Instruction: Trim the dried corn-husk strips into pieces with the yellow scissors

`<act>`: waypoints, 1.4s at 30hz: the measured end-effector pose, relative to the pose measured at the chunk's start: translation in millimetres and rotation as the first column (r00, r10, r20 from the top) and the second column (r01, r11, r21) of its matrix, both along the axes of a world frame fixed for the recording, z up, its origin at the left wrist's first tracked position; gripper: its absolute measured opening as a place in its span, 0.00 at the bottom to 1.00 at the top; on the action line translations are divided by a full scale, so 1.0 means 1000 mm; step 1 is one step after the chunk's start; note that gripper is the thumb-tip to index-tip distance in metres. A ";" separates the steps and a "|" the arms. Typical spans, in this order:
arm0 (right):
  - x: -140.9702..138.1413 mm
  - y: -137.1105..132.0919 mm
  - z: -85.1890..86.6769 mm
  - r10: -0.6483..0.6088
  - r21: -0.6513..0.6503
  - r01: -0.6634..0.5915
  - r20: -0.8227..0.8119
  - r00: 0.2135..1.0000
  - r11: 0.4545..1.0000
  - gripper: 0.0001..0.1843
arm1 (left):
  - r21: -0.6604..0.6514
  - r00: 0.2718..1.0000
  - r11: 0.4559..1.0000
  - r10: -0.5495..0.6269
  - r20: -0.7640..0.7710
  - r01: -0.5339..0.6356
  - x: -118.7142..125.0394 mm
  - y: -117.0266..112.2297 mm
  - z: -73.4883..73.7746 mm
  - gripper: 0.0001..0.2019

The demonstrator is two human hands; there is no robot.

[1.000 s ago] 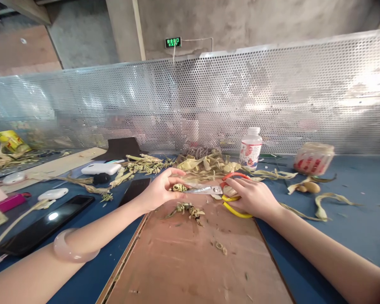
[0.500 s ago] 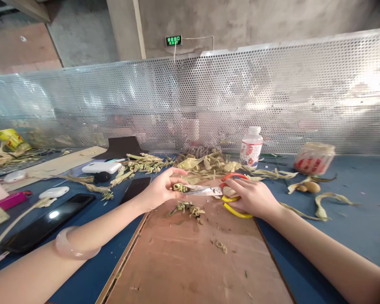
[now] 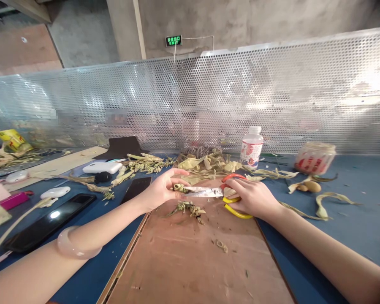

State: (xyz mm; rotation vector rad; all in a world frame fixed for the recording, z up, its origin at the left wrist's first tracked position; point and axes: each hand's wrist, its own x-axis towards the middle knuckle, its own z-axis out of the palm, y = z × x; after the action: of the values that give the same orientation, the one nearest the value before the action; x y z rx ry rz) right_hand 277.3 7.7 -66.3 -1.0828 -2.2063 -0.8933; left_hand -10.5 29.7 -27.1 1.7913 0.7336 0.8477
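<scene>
My left hand [image 3: 160, 190] pinches a small knotted piece of dried plant leaf [image 3: 178, 188] between thumb and fingers. My right hand [image 3: 251, 197] is closed round the red and yellow handles of the scissors [image 3: 209, 192]. Their blades point left and reach the knotted piece; whether they are fully closed on it I cannot tell. Just below the blades, a small heap of similar knotted pieces [image 3: 190, 210] lies on the brown board [image 3: 190, 261]. A curled scrap [image 3: 221, 245] rests nearer to me on the board.
Behind my hands lies a pile of dried leaf strips [image 3: 209, 164]. A white bottle [image 3: 251, 147] and a jar [image 3: 315, 158] stand back right. Leftward are a black phone [image 3: 50, 219], a white device [image 3: 101, 168] and more knotted pieces [image 3: 148, 162]. A perforated metal screen [image 3: 190, 101] closes the far side.
The scissor blades have shifted slightly and look a little more apart near the knotted piece. Both hands stay in nearly the same place and keep their holds.
</scene>
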 end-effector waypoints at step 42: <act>-0.007 -0.003 0.002 0.032 0.065 -0.034 0.023 0.999 0.997 0.11 | -0.050 0.999 0.998 -0.046 0.005 0.047 0.001 0.000 0.000 0.25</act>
State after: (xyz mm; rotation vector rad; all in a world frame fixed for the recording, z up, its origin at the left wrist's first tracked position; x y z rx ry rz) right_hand 270.6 4.7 -64.4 -1.0080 -2.1906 -0.9609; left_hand -9.7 29.2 -27.4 1.7553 0.7023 0.7951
